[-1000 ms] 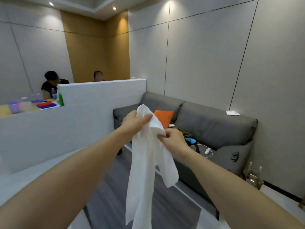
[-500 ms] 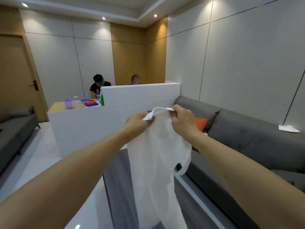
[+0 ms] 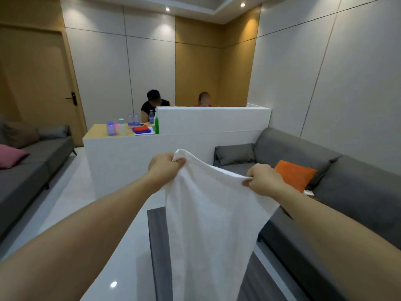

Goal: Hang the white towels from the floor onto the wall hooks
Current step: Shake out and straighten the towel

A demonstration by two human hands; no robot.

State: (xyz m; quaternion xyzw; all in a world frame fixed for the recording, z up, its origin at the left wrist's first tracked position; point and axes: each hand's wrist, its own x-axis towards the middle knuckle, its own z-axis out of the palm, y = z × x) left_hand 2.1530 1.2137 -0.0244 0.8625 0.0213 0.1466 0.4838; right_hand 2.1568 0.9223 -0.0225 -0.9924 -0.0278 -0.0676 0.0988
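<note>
The left hand (image 3: 166, 165) pinches one top corner of a white towel (image 3: 208, 224), fingers curled over the bunched edge, and the right hand (image 3: 263, 180) grips the opposite end of that edge between thumb and curled fingers, so both hands are closed on the cloth with the top hem stretched between them, sloping down from left to right. Both bare forearms reach forward from the bottom corners of the view, nearly straight. The towel is soft, slightly nubbly terry; it hangs in a broad, loosely folded sheet from the hands out of the bottom of the view, held in the air above the floor. Beneath it lie glossy pale floor tiles (image 3: 71, 192) and a strip of dark grey wood-grain flooring (image 3: 157, 246). To the right stands a grey fabric sofa (image 3: 347, 192) with a plump orange cushion (image 3: 296, 174) and a flat grey one. Ahead is a white table (image 3: 134, 153) with a tan top, carrying a purple-tinted jar (image 3: 111, 128), clear plastic bottles, a green bottle (image 3: 156, 124) and folded red and blue cloths (image 3: 141, 129); what the jar and bottles hold cannot be told. Behind its raised white partition sit two people. At the left is another grey sofa with a pink cushion (image 3: 12, 156), near a tan wooden door (image 3: 36, 83).
</note>
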